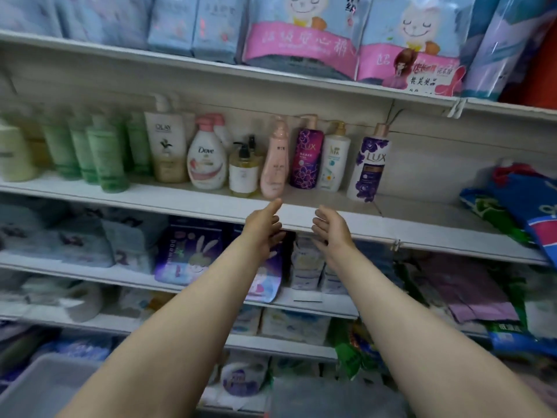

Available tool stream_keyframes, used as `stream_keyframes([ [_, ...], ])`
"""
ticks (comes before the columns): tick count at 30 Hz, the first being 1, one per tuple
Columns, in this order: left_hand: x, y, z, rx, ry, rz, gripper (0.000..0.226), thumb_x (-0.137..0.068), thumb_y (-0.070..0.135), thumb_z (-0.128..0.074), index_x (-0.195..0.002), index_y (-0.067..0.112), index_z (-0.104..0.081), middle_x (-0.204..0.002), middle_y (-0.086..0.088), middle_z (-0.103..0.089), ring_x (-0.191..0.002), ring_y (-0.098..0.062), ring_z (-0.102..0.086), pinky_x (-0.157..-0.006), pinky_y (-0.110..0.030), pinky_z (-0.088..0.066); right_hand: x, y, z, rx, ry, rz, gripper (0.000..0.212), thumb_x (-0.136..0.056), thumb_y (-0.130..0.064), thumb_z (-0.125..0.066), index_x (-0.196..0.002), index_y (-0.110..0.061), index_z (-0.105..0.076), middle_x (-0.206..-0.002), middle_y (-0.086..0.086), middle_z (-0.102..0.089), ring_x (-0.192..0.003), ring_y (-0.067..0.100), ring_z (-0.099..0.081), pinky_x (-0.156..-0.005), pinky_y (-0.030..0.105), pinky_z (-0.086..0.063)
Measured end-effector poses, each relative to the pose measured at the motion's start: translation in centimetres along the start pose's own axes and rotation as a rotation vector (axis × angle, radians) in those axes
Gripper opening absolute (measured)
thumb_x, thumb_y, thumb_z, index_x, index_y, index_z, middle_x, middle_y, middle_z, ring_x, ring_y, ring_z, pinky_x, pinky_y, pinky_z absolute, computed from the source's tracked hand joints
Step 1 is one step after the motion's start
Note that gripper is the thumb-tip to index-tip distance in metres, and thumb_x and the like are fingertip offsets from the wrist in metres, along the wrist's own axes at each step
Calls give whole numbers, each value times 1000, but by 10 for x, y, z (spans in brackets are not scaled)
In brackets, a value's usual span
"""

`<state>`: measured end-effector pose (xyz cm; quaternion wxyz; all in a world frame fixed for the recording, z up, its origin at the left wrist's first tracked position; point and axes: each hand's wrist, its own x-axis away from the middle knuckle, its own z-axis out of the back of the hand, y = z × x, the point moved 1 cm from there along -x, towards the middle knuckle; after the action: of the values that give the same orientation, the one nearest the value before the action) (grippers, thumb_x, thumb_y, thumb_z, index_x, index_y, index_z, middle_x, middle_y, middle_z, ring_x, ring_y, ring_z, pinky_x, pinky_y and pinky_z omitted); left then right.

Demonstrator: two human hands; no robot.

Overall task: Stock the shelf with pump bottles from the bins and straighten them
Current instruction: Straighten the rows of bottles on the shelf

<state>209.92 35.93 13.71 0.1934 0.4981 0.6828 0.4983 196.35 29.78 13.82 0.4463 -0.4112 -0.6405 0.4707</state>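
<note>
Reaching toward the shelf (304, 217), the left hand (264, 225) and right hand (331, 228) hover side by side just in front of its front edge, each grip wide and loose with relaxed fingers, holding nothing. Pump bottles stand in a row on that shelf: an Olay bottle (167, 146), a Dove bottle (206, 159), a clear bottle with a black pump (243, 173), a pink bottle (275, 164) just above the left hand, a purple Lux bottle (306, 158), a white bottle (334, 159) and a white-and-purple Lux bottle (368, 168) standing slightly apart. A grey bin (39, 387) sits at lower left.
</note>
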Motion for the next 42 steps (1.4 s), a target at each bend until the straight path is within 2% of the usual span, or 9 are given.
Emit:
stream_keyframes([
  [6, 35, 24, 67, 33, 110, -25, 18, -91, 30, -70, -99, 17, -61, -92, -2, -52, -87, -17, -53, -85, -37, -55, 43, 13, -63, 63, -115, 19, 48, -97, -41, -54, -139, -17, -55, -145, 6, -51, -133, 21, -46, -99, 35, -34],
  [8, 42, 35, 85, 50, 109, -33, 14, -91, 30, -70, -95, 20, -61, -88, -1, -50, -81, -15, -52, -79, -35, -55, 54, 14, -84, 77, -126, 28, 45, -97, -41, -54, -135, -18, -56, -143, 5, -52, -130, 20, -47, -98, 35, -34],
  [10, 46, 49, 105, 57, 125, -49, 22, -91, 30, -71, -106, 18, -62, -93, -1, -54, -88, -15, -56, -73, -32, -54, 61, 12, -107, 99, -131, 43, 36, -97, -41, -54, -126, -20, -58, -139, 4, -55, -123, 18, -50, -96, 35, -34],
  [13, 46, 78, 140, 52, 145, -70, 35, -91, 31, -71, -119, 15, -60, -95, 0, -57, -89, -16, -58, -81, -36, -56, 65, 11, -152, 118, -135, 86, 36, -96, -40, -56, -125, -19, -58, -136, 4, -57, -120, 17, -51, -95, 35, -35],
  [18, 24, 134, 225, 51, 124, -105, 21, -90, 29, -71, -105, 20, -60, -83, 1, -50, -75, -14, -51, -71, -31, -53, 68, 17, -254, 86, -127, 141, 37, -96, -40, -56, -127, -21, -59, -136, 2, -58, -124, 17, -52, -99, 39, -37],
  [27, -21, 212, 369, 16, 153, -114, 32, -88, 33, -74, -113, 21, -59, -115, -1, -60, -114, -20, -59, -73, -32, -53, 69, 43, -423, 48, -164, 106, 23, -97, -35, -56, -116, -23, -61, -130, 0, -60, -123, 16, -53, -104, 41, -39],
  [32, -33, 235, 413, 59, 204, -170, 41, -89, 32, -73, -124, 18, -57, -114, -2, -60, -113, -21, -57, -78, -34, -53, 57, 48, -484, 75, -256, 118, 18, -98, -34, -54, -106, -24, -67, -115, -6, -67, -111, 13, -57, -83, 32, -42],
  [37, -33, 253, 458, 74, 327, -231, 42, -90, 32, -71, -127, 18, -56, -114, -2, -58, -114, -22, -56, -88, -39, -54, 44, 60, -534, 89, -352, 114, 39, -99, -34, -55, -132, -15, -59, -135, 2, -59, -125, 17, -52, -98, 38, -39],
  [42, -40, 271, 501, 22, 431, -296, 42, -92, 34, -67, -131, 23, -54, -126, -4, -55, -111, -20, -52, -80, -36, -51, 41, 67, -575, 108, -395, 95, 37, -99, -36, -54, -129, -16, -58, -136, 2, -57, -124, 17, -51, -100, 39, -40],
])
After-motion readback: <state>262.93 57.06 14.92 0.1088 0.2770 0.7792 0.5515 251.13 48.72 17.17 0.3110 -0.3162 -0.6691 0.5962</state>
